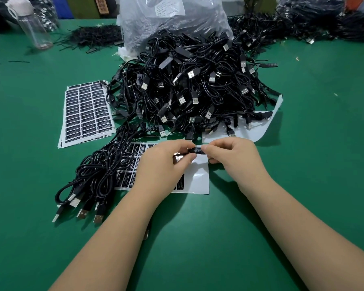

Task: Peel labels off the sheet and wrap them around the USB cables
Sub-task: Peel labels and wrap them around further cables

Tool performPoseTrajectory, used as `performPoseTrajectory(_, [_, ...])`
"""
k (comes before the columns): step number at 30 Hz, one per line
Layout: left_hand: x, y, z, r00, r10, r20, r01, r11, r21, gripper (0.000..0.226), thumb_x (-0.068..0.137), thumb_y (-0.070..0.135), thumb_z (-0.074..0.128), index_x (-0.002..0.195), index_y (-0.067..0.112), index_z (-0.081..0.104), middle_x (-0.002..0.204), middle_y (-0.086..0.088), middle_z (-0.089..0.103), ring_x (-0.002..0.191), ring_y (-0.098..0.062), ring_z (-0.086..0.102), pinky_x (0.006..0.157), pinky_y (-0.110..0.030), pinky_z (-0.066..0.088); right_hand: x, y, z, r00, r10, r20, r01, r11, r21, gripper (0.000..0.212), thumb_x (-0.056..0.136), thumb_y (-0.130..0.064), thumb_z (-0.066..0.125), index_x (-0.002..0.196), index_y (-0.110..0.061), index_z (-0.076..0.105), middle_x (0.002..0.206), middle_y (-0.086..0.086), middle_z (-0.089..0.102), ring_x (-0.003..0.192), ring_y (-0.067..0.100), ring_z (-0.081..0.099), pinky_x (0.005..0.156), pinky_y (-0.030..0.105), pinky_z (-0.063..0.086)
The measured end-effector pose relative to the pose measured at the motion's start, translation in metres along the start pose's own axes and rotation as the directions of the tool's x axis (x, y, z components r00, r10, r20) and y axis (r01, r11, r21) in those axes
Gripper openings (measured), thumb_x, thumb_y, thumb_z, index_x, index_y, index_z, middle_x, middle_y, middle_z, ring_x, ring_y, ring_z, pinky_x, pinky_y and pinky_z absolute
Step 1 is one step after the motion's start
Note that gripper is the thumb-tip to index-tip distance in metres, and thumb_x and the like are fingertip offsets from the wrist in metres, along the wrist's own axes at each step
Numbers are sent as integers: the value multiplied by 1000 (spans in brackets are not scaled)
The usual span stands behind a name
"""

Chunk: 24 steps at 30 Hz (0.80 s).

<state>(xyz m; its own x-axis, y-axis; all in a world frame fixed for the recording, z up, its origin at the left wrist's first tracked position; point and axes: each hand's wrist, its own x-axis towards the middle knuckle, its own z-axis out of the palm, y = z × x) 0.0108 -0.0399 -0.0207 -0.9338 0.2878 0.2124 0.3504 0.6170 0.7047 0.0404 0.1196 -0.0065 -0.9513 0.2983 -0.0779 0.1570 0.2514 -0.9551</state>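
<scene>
Both hands meet over the half-used label sheet (200, 181). Left hand (166, 162) & right hand (231, 156) each pinch an end of one black label (198, 150), held just above the sheet; a cable looks to run under it, can't tell for sure. A small bunch of cables (93, 175) lies at left, prob. done. Big pile (193, 87) beyond is left to do, plus a full stack of sheets (86, 114). Green table (198, 238); plastic bag (172, 19) & clear bottle (33, 28) at back. Looks like early going.
</scene>
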Motion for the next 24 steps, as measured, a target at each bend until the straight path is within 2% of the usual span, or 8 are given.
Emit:
performPoseTrajectory(4, [0,-1,-1,1000,-5,15,5,1000,-9,22,85,28,70,106,31,72,88,22,65,79,3,58,74,-16,45,3,2,-3,998,27,49,-29,999,44,21,76,-22,75,55,-25,72,60,-2,68,55,7,62,75,33,55])
performPoseTrajectory(10, [0,1,-2,1000,-18,26,19,999,-39,22,84,26,71,106,30,73,86,24,63,86,-4,63,82,-24,49,9,3,-9,989,87,117,-106,980,171,17,78,-13,73,62,-16,73,64,4,71,61,14,65,66,23,57])
performPoseTrajectory(14, [0,0,-1,1000,-5,30,6,999,-34,22,84,26,71,106,29,73,86,23,64,85,-3,62,81,-25,49,10,4,-10,984,87,158,-113,981,161,14,78,-15,75,64,-15,74,65,3,70,63,14,64,69,24,57])
performPoseTrajectory(18, [1,0,-1,999,3,37,-2,1000,-28,22,85,26,70,107,29,73,94,17,70,88,-4,63,84,-29,51,9,4,-9,985,82,152,-103,985,137,18,78,-18,76,60,-21,75,63,1,70,62,11,63,70,23,56])
performPoseTrajectory(24, [0,1,-1,1000,-1,25,2,1000,-26,22,84,25,71,107,27,73,96,14,71,90,-4,63,84,-28,50,10,5,-7,986,89,139,-109,984,140,18,78,-20,75,60,-23,75,64,1,70,61,11,63,71,24,56])
